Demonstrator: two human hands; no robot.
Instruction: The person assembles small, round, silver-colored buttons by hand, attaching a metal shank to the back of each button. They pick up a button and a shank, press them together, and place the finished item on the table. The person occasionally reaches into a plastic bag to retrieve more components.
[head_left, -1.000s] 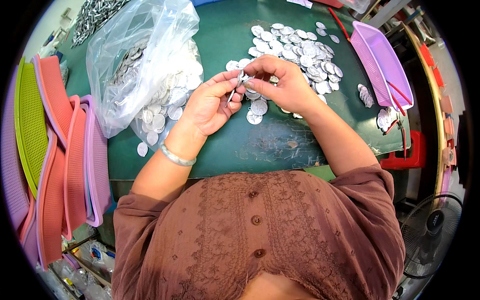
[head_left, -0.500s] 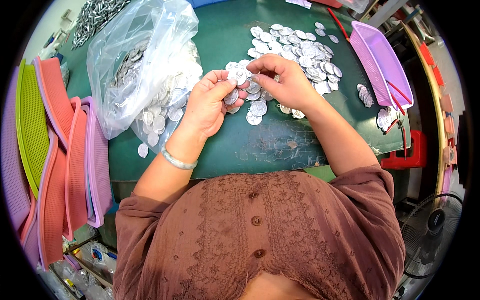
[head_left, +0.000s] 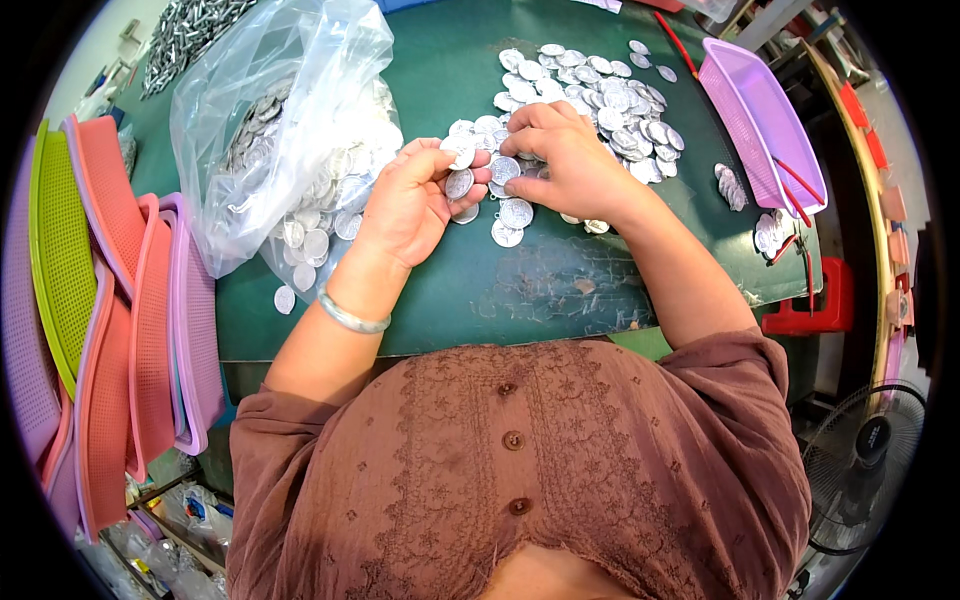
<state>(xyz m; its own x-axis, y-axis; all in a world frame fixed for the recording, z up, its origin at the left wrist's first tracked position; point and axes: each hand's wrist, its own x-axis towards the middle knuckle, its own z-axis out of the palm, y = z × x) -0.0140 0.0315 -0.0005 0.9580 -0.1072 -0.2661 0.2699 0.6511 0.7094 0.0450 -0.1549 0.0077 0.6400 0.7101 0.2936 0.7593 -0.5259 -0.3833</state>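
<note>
My left hand (head_left: 408,195) is closed on a few round silver medallions (head_left: 459,184). One, a paler medallion (head_left: 458,152), sits between its thumb and fingers. Just right of it, my right hand (head_left: 560,150) reaches into the loose discs, thumb and fingers parted around a silver medallion (head_left: 503,170) on the table. Whether they press on it is hard to tell. A large pile of medallions (head_left: 620,105) spreads beyond my right hand. Several have small loops at the edge, like the medallion (head_left: 507,235) near me.
Left of my hands, a clear plastic bag (head_left: 290,110) spills more discs onto the green table (head_left: 430,310). Stacked plastic baskets (head_left: 105,300) stand at the left. A purple basket (head_left: 755,125), red-handled pliers (head_left: 790,245) and small medallion stacks (head_left: 730,187) are at the right.
My right hand has moved away from the left hand's medallions to the discs on the table, its fingers spreading. My left hand has shifted slightly left, still holding its medallions.
</note>
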